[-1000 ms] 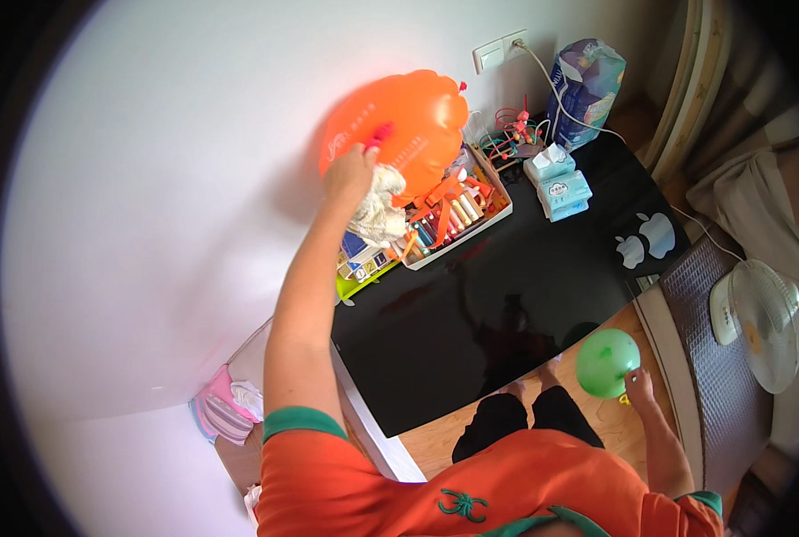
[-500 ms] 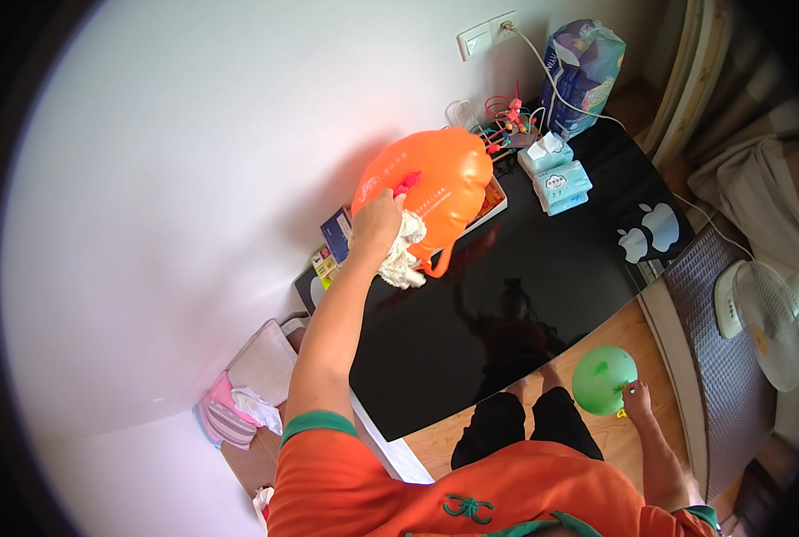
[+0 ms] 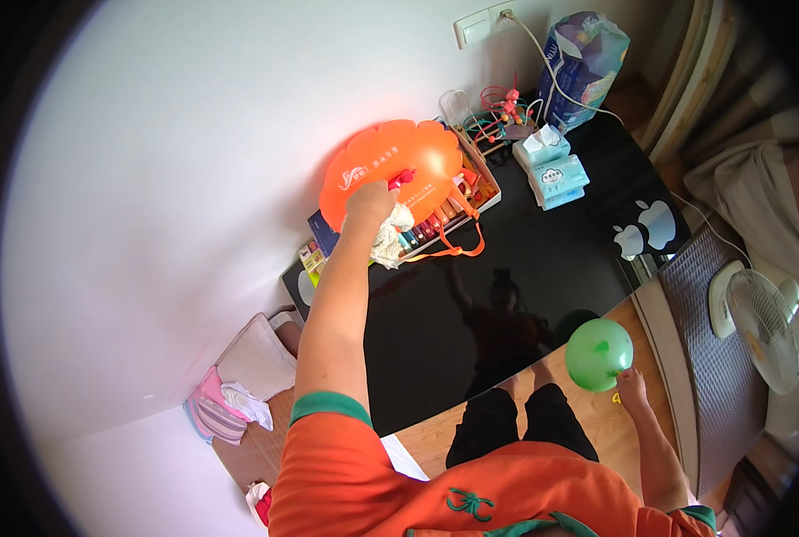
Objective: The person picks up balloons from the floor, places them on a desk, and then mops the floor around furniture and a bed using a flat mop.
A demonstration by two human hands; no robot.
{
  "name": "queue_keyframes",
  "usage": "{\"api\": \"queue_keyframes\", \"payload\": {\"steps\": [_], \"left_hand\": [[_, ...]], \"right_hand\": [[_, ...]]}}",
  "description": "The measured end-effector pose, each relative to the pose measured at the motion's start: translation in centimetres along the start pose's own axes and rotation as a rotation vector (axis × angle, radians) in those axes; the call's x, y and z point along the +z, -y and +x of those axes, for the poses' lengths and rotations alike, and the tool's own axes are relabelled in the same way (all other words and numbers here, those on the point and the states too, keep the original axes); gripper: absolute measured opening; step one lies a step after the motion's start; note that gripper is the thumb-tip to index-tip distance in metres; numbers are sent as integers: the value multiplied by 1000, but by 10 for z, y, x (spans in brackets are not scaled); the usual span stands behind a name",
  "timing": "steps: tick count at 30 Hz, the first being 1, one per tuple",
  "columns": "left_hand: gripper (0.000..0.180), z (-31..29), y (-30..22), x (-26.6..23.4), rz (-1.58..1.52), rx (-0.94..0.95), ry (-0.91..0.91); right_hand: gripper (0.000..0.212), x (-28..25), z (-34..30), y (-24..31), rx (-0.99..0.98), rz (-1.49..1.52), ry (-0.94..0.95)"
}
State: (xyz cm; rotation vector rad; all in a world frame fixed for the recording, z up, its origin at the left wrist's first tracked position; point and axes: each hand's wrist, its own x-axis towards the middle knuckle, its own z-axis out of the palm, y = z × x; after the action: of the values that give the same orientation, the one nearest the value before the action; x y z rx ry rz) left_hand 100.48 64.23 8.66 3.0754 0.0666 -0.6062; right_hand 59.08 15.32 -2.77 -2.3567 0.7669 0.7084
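At the wall side of the black table, my left hand is closed at an orange inflatable float. The float has a scalloped rim and a dangling orange strap. A small red piece shows by my fingers, and a cream cloth hangs below the hand. What exactly the fingers grip is partly hidden. Low on the right, my right hand pinches a round green balloon at its lower end, beside a small yellow bit.
Behind the float lies a box of coloured items on the glossy black table. Tissue packs, a bead toy and a large package stand farther back. A fan is at the right.
The float has shifted left toward the wall with my left hand, uncovering more of the box; its strap hangs looser. My right hand and the green balloon have risen slightly.
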Motion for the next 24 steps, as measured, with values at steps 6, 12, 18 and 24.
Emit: {"api": "queue_keyframes", "payload": {"steps": [6, 12, 18, 24], "left_hand": [[37, 4, -4, 3, 24, 54, -13], [37, 5, -6, -7, 10, -9, -142], [38, 2, -14, -5, 8, -46, -114], [51, 9, 6, 28, -99, -122, -170]], "right_hand": [[13, 10, 7, -5, -51, 23, 8], [12, 5, -3, 12, -103, 8, -55], [13, 3, -1, 16, -64, -12, -26], [15, 6, 6, 36, -81, 20, -55]]}}
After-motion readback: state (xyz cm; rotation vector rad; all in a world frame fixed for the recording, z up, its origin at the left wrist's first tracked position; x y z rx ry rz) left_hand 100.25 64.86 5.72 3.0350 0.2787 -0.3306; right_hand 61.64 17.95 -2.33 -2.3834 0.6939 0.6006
